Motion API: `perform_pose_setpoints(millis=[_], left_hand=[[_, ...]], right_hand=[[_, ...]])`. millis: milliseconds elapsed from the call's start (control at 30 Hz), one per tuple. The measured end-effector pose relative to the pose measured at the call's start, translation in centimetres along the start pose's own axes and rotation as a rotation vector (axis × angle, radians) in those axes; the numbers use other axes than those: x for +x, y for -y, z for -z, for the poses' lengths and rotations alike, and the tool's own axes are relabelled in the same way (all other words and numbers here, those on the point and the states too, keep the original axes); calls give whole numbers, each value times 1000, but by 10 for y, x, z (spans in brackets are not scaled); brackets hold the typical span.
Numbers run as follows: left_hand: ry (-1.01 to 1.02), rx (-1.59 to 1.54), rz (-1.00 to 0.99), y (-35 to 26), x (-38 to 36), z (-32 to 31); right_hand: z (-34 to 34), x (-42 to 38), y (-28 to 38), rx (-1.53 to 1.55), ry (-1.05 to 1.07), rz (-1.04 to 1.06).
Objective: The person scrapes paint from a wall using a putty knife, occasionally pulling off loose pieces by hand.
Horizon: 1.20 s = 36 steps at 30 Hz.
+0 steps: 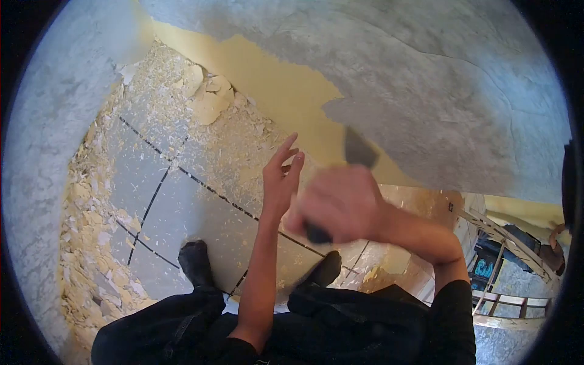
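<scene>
My right hand (340, 204) is wrapped round the dark handle of a scraper, blurred by motion. The scraper's dark blade (360, 149) points up toward the wall, over the lower yellow strip. My left hand (283, 176) is raised to the left of it, fingers apart, holding nothing. Yellow paint (274, 85) covers the lower part of the wall in front of me, with bare grey plaster (426, 91) above it. Whether the blade touches the wall cannot be made out.
Flakes of peeled paint (91, 243) litter the tiled floor (164, 207) along the walls, with larger pieces (210, 100) near the corner. A wooden ladder (508, 240) stands at the right. Part of another person (552, 252) shows at the right edge.
</scene>
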<state>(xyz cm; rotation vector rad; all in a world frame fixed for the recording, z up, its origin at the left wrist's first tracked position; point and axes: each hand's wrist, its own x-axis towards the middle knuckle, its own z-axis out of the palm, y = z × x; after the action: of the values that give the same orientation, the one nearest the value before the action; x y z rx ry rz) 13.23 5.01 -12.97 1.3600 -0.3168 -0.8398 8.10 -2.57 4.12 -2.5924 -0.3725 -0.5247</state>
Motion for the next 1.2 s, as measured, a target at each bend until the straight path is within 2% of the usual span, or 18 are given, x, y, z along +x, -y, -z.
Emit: perform_pose_setpoints(millis=[67,167,233,267,333,433,500,533,567,633,700,800,867,967,1033,1067,1133,1200], left_hand=[[22,-161,91,-3,0,2],[17,-26,53,0,2,0],[19,-1,40,3,0,2],[44,-109,85,11,5,4],[65,-213,117,6,10,2],[4,34,51,-2,0,3],[27,-99,183,-11,-2,0],[35,-105,175,-9,-1,-3],[32,-66,139,-4,-1,-3],[13,-15,100,0,7,3],[-9,7,6,6,4,-1],[26,-30,108,-4,1,-1],[38,-66,140,-2,7,3],[-5,8,46,3,0,3],[82,-245,90,12,6,8],[83,-244,77,13,9,5],[1,10,1,15,9,3],[-14,16,27,12,4,7]], right_hand=[[-16,-4,-3,9,-20,-12],[-1,4,10,47,-12,4],[7,2,10,-85,-21,63],[-5,-4,-9,62,-62,-78],[-7,-2,0,29,-53,-31],[1,2,18,49,-27,27],[-1,-3,0,-9,-28,9],[-16,-1,-13,52,-174,-110],[-12,-5,-9,46,-176,-103],[-5,-3,14,-25,-6,55],[0,-1,21,45,-7,22],[-17,-2,-10,121,-104,-104],[-7,2,10,104,-64,-28],[-2,4,20,35,-21,21],[-24,-8,-17,105,-94,-131],[-36,-17,-18,77,-71,-95],[-17,-7,5,30,-51,-27],[5,-3,29,-54,26,70]])
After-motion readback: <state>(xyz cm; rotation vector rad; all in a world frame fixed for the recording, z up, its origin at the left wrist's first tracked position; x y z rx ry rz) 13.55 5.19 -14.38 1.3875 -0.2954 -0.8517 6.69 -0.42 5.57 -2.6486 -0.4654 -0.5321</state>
